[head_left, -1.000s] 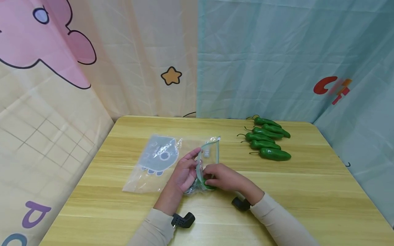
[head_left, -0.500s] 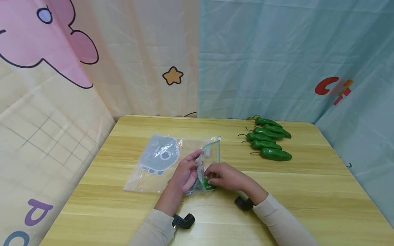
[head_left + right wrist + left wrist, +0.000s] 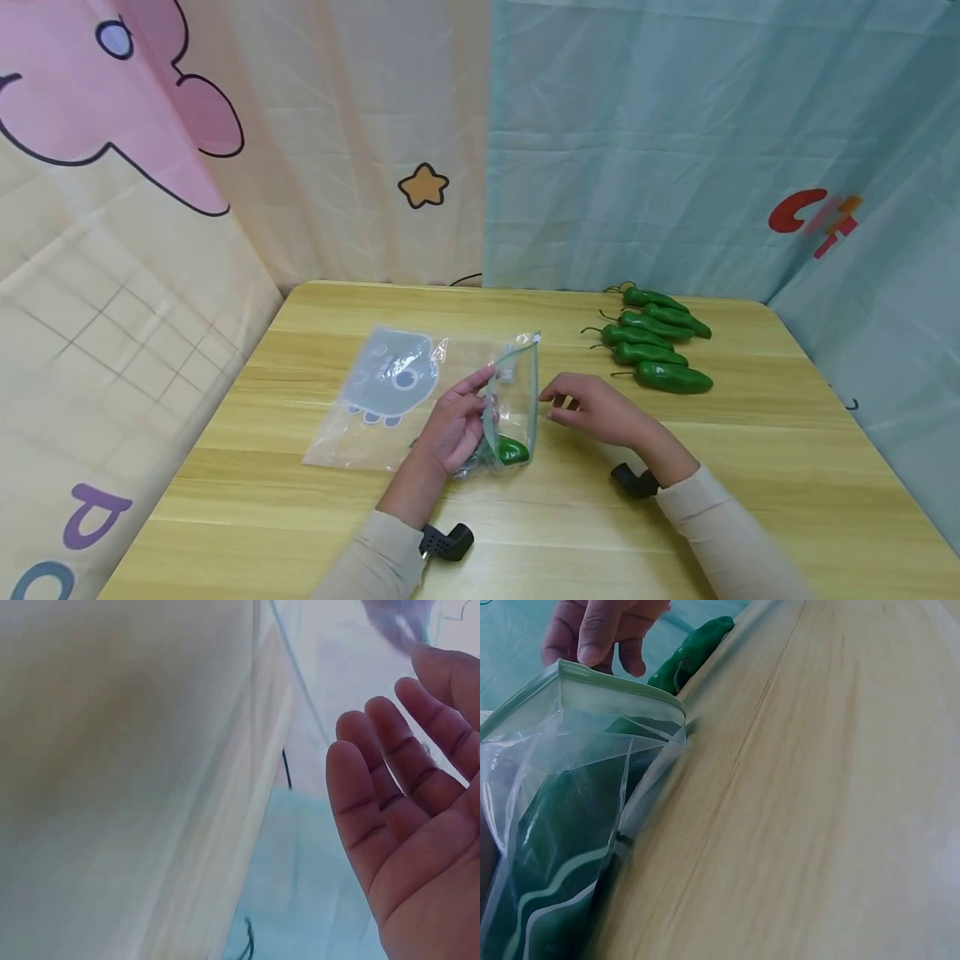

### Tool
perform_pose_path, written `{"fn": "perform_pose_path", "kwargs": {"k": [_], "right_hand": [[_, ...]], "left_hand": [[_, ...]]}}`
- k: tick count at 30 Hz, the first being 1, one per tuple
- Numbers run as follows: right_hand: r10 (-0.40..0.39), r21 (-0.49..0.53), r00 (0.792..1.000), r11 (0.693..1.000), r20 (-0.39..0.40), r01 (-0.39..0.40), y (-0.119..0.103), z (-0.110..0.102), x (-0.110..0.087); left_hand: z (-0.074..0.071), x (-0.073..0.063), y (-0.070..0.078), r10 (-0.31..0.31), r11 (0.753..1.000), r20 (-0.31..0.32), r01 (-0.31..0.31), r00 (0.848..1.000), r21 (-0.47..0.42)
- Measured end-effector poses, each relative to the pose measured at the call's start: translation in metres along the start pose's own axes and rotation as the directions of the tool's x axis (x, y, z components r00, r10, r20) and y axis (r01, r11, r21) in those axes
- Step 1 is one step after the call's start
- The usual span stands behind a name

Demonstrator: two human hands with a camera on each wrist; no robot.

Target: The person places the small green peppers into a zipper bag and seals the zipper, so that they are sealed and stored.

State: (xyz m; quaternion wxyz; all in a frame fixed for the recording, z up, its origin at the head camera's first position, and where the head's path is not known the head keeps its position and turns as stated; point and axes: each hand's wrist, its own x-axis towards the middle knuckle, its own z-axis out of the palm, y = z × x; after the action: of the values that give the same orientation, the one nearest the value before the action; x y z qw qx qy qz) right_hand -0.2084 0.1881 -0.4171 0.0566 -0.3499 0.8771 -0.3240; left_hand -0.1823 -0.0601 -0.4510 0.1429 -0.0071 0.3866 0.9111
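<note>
A clear zip bag (image 3: 536, 392) with a pale green zip strip and a grey cartoon print lies on the table, its mouth turned right and held apart. My left hand (image 3: 455, 423) grips the near edge of that mouth. Inside, a green pepper (image 3: 513, 450) shows at the opening, and dark green shapes (image 3: 562, 817) fill the bag in the left wrist view. Just right of the mouth, my right hand (image 3: 600, 410) hovers with nothing in it. Its fingers (image 3: 349, 787) are loosely bent in the right wrist view.
Several green peppers (image 3: 672, 377) lie in a stack at the back right of the wooden table (image 3: 750, 500). Printed curtains (image 3: 675, 142) hang right behind the table's far edge and along both sides.
My right hand has let go of the pepper in the bag and drawn back to the right, out of the mouth. The left hand keeps its hold on the bag.
</note>
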Motion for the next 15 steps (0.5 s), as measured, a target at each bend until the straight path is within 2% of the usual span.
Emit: {"fn": "perform_pose_path", "kwargs": {"k": [8,15], "right_hand": [[0.044,-0.021,0.996,0.999,-0.084,-0.046,0.028,-0.023,-0.012],[0.089,-0.031,0.992,0.995,-0.086,-0.092,0.044,-0.040,-0.018]], "left_hand": [[0.000,0.000,0.000,-0.005,1.000,-0.004,0.005,1.000,-0.006],[0.000,0.000,0.000,-0.005,1.000,0.002,0.005,1.000,0.001]]}}
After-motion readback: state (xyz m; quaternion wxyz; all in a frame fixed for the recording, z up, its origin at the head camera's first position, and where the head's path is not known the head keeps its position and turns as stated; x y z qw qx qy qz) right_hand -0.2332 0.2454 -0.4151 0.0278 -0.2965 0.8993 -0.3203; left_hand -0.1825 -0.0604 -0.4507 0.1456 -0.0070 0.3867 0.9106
